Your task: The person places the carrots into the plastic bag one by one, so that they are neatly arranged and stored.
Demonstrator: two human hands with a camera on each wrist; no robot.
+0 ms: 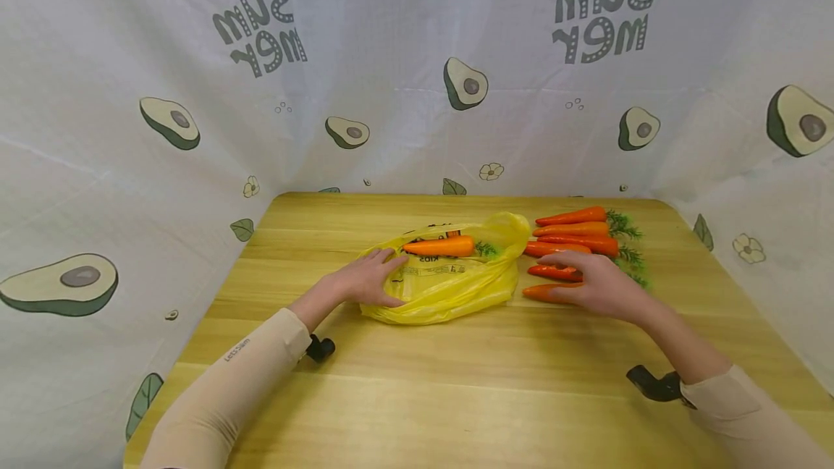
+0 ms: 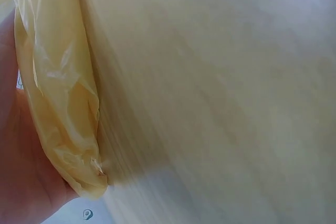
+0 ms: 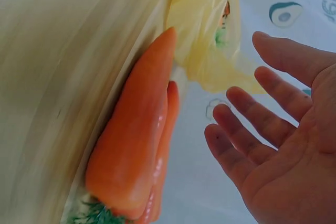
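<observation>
A yellow plastic bag (image 1: 449, 292) lies with its mouth spread on the wooden table, and an orange carrot (image 1: 443, 246) with a green top rests on it. My left hand (image 1: 371, 279) is at the bag's left end, thumb and fingers spread at the rim; in the left wrist view yellow plastic (image 2: 58, 72) covers its fingertips. Over the nearer carrots on the right hovers my right hand (image 1: 602, 284). Its fingers (image 3: 247, 145) are spread and hold nothing in the right wrist view, apart from the nearest carrot (image 3: 131, 140).
Several more carrots, among them the farthest carrot (image 1: 572, 216), lie side by side right of the bag, green tops pointing right. A white curtain (image 1: 404, 56) printed with avocados hangs behind the wooden table (image 1: 423, 396) and along its sides.
</observation>
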